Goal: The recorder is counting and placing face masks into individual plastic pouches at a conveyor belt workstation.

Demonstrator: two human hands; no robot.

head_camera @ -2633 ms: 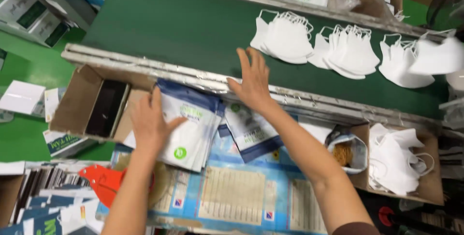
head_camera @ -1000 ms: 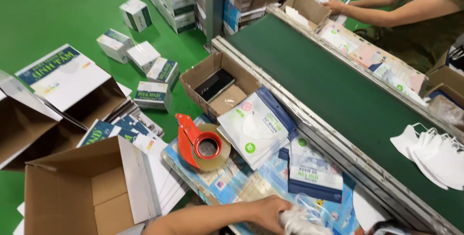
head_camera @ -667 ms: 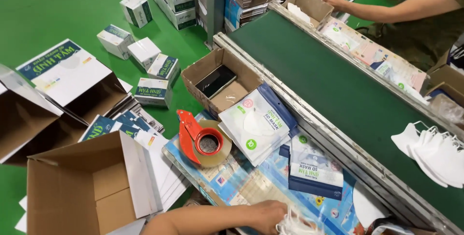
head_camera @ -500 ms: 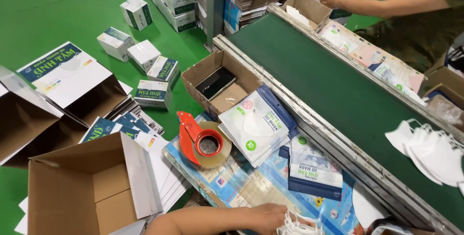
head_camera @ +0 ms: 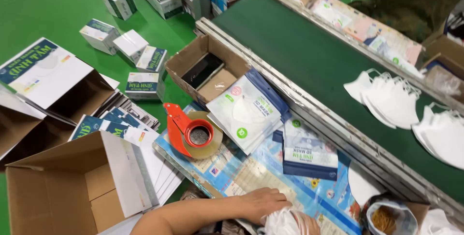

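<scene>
My left hand (head_camera: 265, 202) reaches in from the lower left across the printed blue table sheet (head_camera: 251, 170). It rests on a bundle of white face masks (head_camera: 282, 224) at the bottom edge, fingers curled over it. A few fingers of my right hand (head_camera: 308, 225) show against the same bundle; the rest is cut off. Just above lie a blue mask pouch (head_camera: 309, 149) and a fanned stack of white pouches (head_camera: 244, 114).
A red tape dispenser (head_camera: 191, 134) sits left of the pouches, by a small open carton (head_camera: 208, 66). The green conveyor belt (head_camera: 309, 46) carries white masks (head_camera: 391, 100). A large open cardboard box (head_camera: 72, 186), small boxes (head_camera: 130, 46) on the floor and a rubber-band bag (head_camera: 386, 218) surround me.
The view swung from the belt down to the table's left side. My hands left the pouches and now hold a mask bundle low in the frame. The co-worker's arms have left the view.
</scene>
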